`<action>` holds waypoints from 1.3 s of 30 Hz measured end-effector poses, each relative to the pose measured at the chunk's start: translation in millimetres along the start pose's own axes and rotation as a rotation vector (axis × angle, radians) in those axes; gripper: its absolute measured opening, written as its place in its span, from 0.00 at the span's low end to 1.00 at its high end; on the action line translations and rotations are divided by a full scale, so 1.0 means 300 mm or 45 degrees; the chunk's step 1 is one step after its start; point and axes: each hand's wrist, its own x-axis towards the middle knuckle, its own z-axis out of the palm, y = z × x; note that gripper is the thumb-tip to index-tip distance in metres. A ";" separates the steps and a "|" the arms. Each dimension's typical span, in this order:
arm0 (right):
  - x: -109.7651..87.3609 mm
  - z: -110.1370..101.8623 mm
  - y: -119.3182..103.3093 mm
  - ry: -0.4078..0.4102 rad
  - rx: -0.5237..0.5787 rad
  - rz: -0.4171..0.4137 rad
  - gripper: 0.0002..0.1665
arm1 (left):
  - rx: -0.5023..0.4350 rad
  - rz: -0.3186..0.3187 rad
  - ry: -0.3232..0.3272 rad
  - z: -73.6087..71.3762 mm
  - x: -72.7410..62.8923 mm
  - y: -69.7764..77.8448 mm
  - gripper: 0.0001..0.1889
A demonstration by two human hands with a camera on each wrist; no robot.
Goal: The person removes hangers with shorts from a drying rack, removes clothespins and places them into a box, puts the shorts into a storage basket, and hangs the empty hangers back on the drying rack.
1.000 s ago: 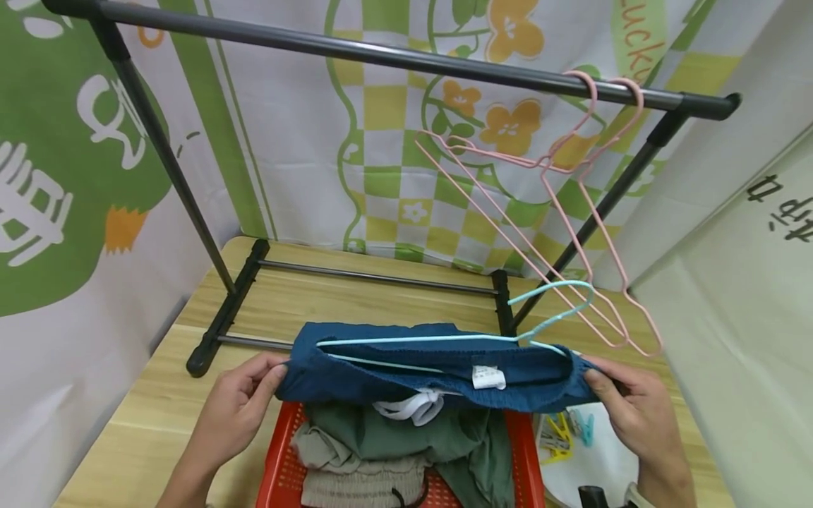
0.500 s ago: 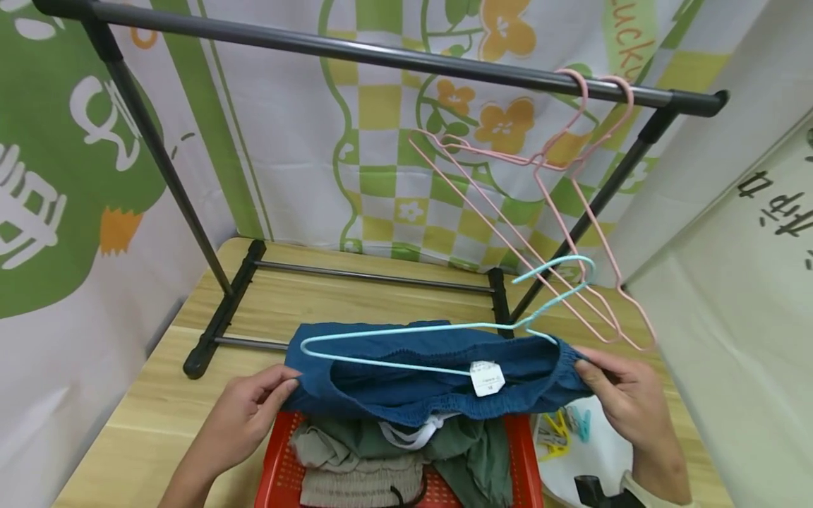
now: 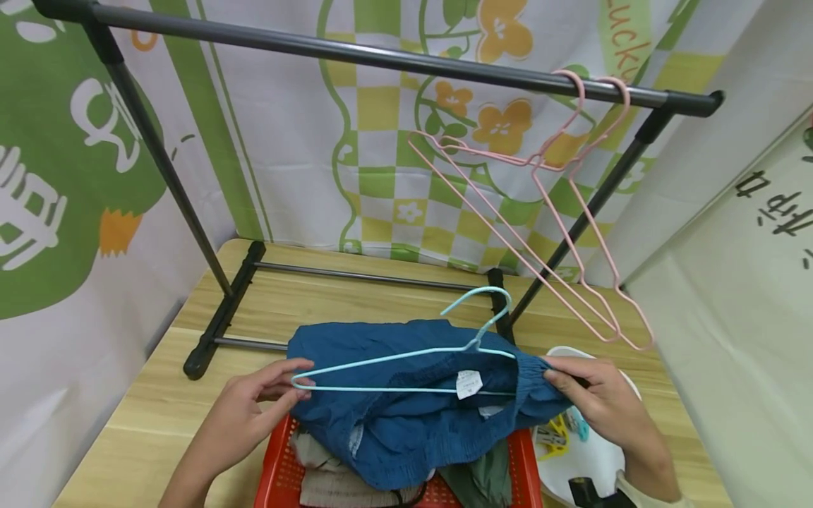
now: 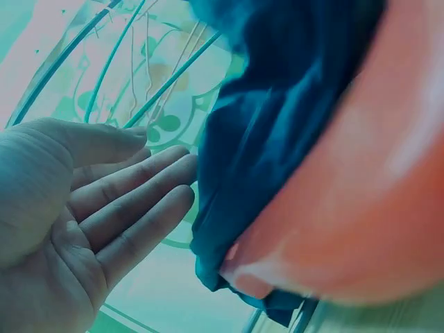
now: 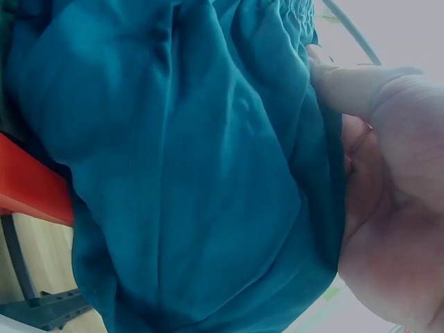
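Note:
Blue shorts point(image 3: 406, 423) with an elastic waistband and a white tag hang over a red basket point(image 3: 269, 458). A light-blue hanger point(image 3: 381, 360) lies across the waist opening. Its right end is inside the waistband; its left end sticks out. My right hand point(image 3: 606, 402) pinches the right side of the waistband, also seen in the right wrist view. My left hand point(image 3: 248, 409) is at the hanger's bare left end, thumb and fingers apart on either side of it. In the left wrist view, the left fingers point(image 4: 139, 222) are extended beside the blue cloth.
A dark clothes rack point(image 3: 381, 53) stands on the wooden table point(image 3: 146, 395), with two pink hangers point(image 3: 540, 162) on its bar. Green and beige clothes point(image 3: 479, 473) fill the basket. A white tray point(image 3: 591, 466) at right holds clothes pegs point(image 3: 555, 437).
The left hand has let go of the waistband and moved to the hanger's left end. The waistband's left side has dropped toward the basket. The right hand, shorts and hanger have shifted left.

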 end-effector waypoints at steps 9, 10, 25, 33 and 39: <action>0.011 0.032 -0.002 -0.001 -0.069 0.058 0.25 | 0.009 0.186 -0.110 -0.022 -0.001 0.003 0.22; 0.012 0.035 -0.003 -0.005 -0.078 0.071 0.24 | 0.001 0.200 -0.118 -0.022 -0.001 0.002 0.22; 0.038 0.064 -0.022 -0.083 -0.093 0.159 0.18 | -0.036 0.146 -0.026 -0.029 -0.003 -0.029 0.16; 0.008 0.017 -0.031 -0.150 -0.238 0.219 0.14 | -0.001 0.093 0.071 -0.077 -0.020 -0.072 0.13; -0.011 -0.003 -0.025 -0.172 -0.223 0.256 0.15 | 0.038 0.128 0.132 -0.140 -0.041 -0.100 0.13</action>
